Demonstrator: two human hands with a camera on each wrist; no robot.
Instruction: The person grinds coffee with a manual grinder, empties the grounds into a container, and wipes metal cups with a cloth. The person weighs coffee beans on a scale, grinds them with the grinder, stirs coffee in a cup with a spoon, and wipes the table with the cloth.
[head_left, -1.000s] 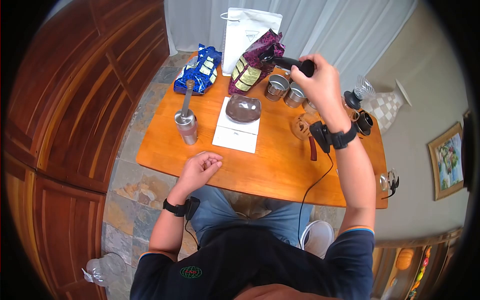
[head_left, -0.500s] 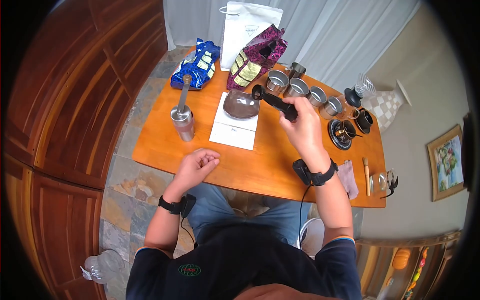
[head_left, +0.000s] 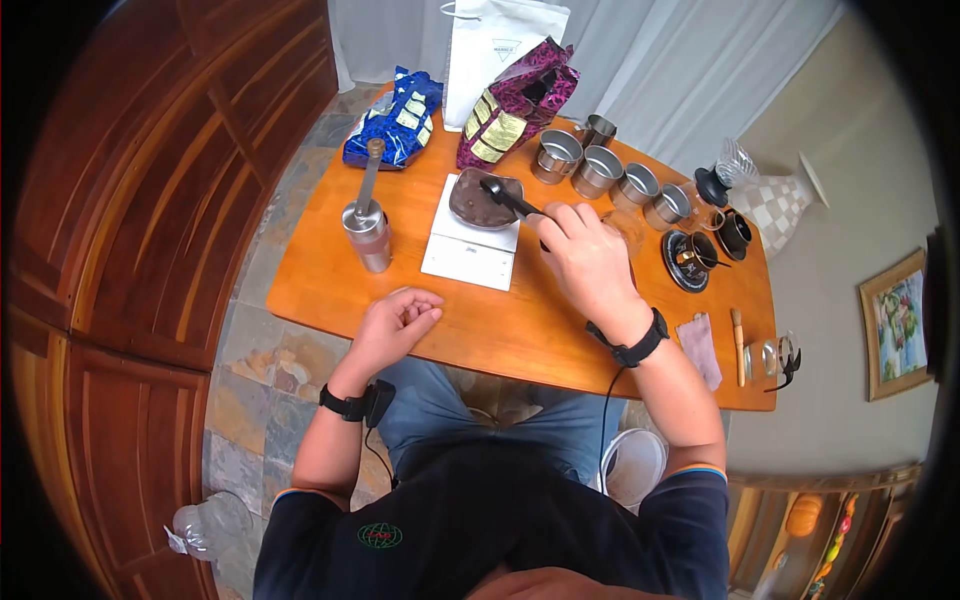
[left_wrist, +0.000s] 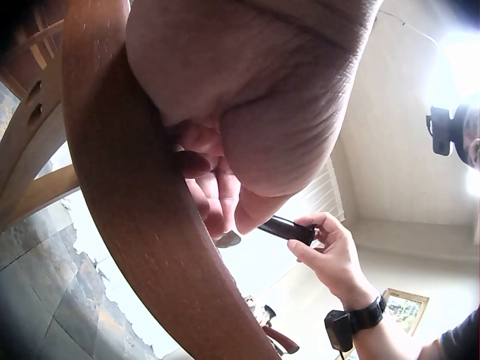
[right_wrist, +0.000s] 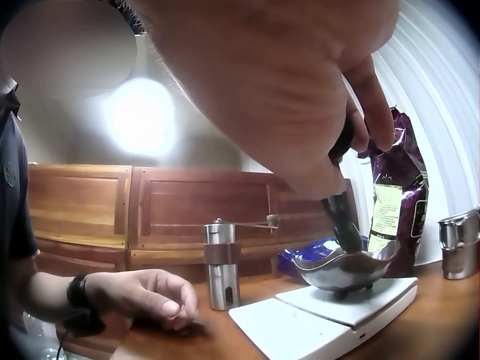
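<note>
My right hand [head_left: 590, 255] grips the handle of a black scoop [head_left: 512, 200], whose head is tipped down into a dark shallow dish [head_left: 466, 212]. The dish sits on a white kitchen scale [head_left: 467, 262]. In the right wrist view, the scoop [right_wrist: 344, 225] reaches down behind the near rim of the dish [right_wrist: 337, 276], so its end is hidden. My left hand [head_left: 395, 325] rests at the table's near edge with loosely curled fingers and nothing in them. A steel hand grinder [head_left: 368, 240] stands beyond it, left of the scale.
Behind the dish stand an open purple coffee bag [head_left: 503, 132], a blue bag [head_left: 388, 140] and a white paper bag [head_left: 500, 50]. Several steel cups [head_left: 598, 172] line the back right. A cup on a saucer [head_left: 688, 272], a cloth [head_left: 699, 350] and a brush [head_left: 738, 345] lie right.
My right hand has brought the scoop from the purple bag, left and nearer, to the dish, and tipped its head down into it. The left hand has hardly moved.
</note>
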